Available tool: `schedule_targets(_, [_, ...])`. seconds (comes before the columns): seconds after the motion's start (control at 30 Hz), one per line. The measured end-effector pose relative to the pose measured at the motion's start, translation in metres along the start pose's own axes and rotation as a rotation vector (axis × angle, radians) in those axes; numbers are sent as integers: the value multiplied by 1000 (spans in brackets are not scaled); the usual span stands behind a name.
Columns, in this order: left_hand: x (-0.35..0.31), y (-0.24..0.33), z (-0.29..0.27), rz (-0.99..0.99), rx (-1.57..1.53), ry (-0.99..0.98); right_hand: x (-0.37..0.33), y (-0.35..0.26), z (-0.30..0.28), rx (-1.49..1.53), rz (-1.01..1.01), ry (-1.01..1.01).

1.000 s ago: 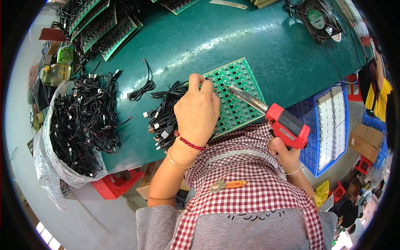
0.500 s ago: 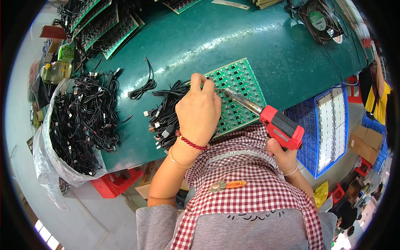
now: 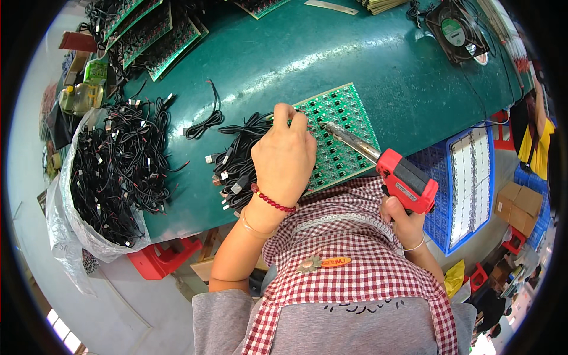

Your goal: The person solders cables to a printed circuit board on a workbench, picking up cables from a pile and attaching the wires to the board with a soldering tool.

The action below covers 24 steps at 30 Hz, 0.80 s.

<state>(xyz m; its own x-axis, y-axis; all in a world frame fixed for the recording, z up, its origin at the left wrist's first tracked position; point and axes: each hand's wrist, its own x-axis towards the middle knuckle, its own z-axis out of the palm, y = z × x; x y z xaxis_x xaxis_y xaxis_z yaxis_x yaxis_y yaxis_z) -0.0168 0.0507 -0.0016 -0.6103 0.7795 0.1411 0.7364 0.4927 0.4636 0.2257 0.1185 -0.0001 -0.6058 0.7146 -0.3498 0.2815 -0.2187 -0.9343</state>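
A green circuit board point(image 3: 349, 118) with rows of small black parts lies on the table in front of me. My left hand point(image 3: 284, 151) is closed in a pinch over the board's left edge; its fingertips hide whatever is between them. Black USB cables point(image 3: 238, 168) lie bunched beside and partly under that hand, some reaching the board. My right hand point(image 3: 407, 226) grips a red and black soldering gun point(image 3: 408, 180) by its handle. The gun's metal barrel points left over the board, its tip close to my left fingers.
On the left, a clear plastic bag point(image 3: 100, 239) overflows with black cables. One coiled cable point(image 3: 205, 123) lies apart. Stacked circuit boards point(image 3: 157, 44) stand at the far left, a fan point(image 3: 454, 31) at the far right. Blue crates point(image 3: 467, 183) are beside the table on the right.
The soldering gun and my right hand have shifted slightly right, drawing the tip a little away from my left fingers. My left hand stays almost in place, still pinched.
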Motion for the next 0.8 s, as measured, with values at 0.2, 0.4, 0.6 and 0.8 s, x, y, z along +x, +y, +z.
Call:
schedule_targets(0.2, [-1,-4,2,-13,-49,21,-2,3,-5,57,-1,-14])
schedule_targets(0.4, [-3,-3,1,6,-39,16,-9,8,-7,147,66,26])
schedule_targets(0.6, [-2,-3,2,36,-4,-4,-9,11,-7,12,48,-23])
schedule_targets(0.8, [-3,-3,3,42,3,16,-8,20,-3,-104,-49,-16])
